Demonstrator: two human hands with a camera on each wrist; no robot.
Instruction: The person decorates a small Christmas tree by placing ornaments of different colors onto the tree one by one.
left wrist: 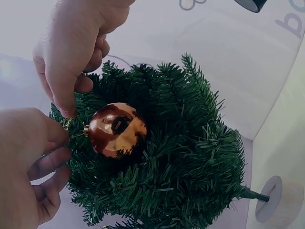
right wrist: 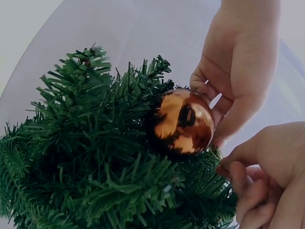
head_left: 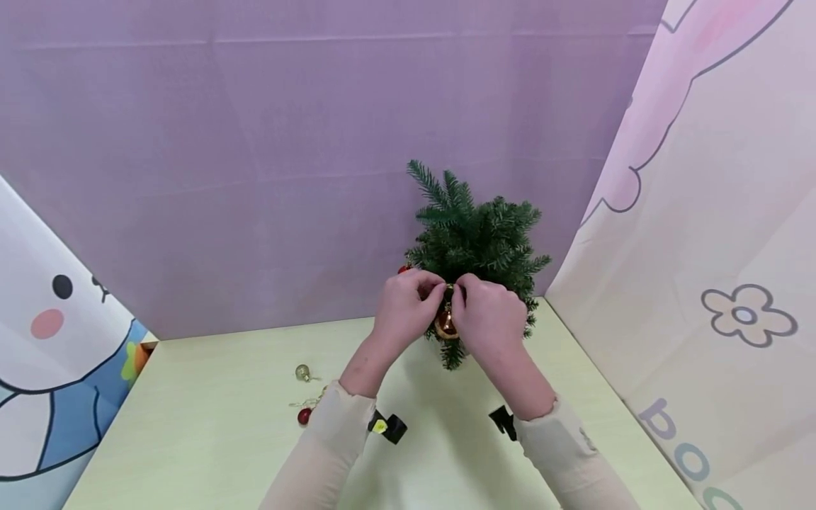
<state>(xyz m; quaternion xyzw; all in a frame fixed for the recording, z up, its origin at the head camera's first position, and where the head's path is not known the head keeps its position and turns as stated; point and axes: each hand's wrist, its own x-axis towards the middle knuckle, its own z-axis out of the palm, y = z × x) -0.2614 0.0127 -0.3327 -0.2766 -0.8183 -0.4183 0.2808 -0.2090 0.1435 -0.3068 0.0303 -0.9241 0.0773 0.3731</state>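
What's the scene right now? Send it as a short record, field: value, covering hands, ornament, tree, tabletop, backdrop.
left_hand: left hand pinches the gold cord
right_hand: right hand pinches at the same cord
ornament: shiny copper-gold Christmas ball, in front of the branches
cord_on_branch: cannot tell, fingers hide it
tree: green artificial Christmas tree, pale round base
other_ball_on_tree: red ball, left edge in head view
tabletop: pale table with small gold ball and dark red ball
backdrop: purple cloth
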